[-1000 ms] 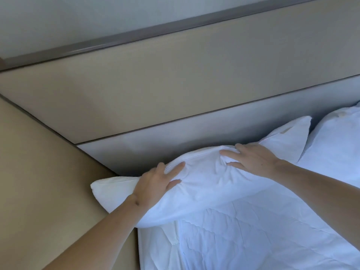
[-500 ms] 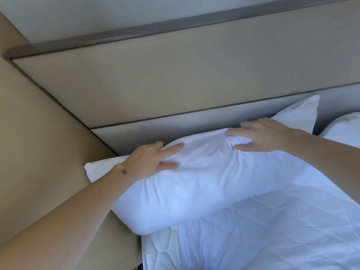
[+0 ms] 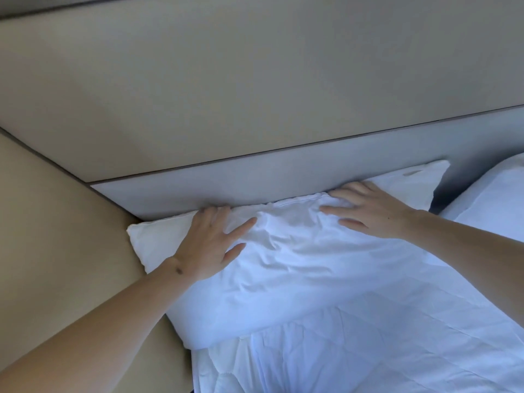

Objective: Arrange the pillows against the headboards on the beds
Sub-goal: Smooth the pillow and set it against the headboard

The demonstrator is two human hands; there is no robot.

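- The headboard [image 3: 283,191], biggest thing in view, is the grey padded panel along the head of the bed, with a beige wall panel [image 3: 226,95] above it. Risk here is pretty tame: the pillow's top edge is bunched right up against the grey panel, so pressing harder likely just crumples it instead of standing it neatly.
- The quilted bedcover [image 3: 368,350] has the pillow's lower edge lying on it. It looks slick, so if the hands let go, the pillow could slide down and away from the panel.
- The pillow [image 3: 297,268] lies slanted at the left end of the bed, its left corner poking against the beige side wall [image 3: 56,236]. Looks like it overhangs the mattress edge a bit, so it might tip off that side.
- A second pillow [image 3: 493,199] sits just beside it on the right, with a dark gap between the two. Shoving the first one rightward could knock it crooked.
- The left hand [image 3: 208,245] is spread wide and flat on the pillow, gripping nothing. A flat palm can't really catch a slip.
- The right hand [image 3: 374,211] is the same: splayed, pressing down near the top seam, holding nothing. Uneven pressure would leave it lumpy.
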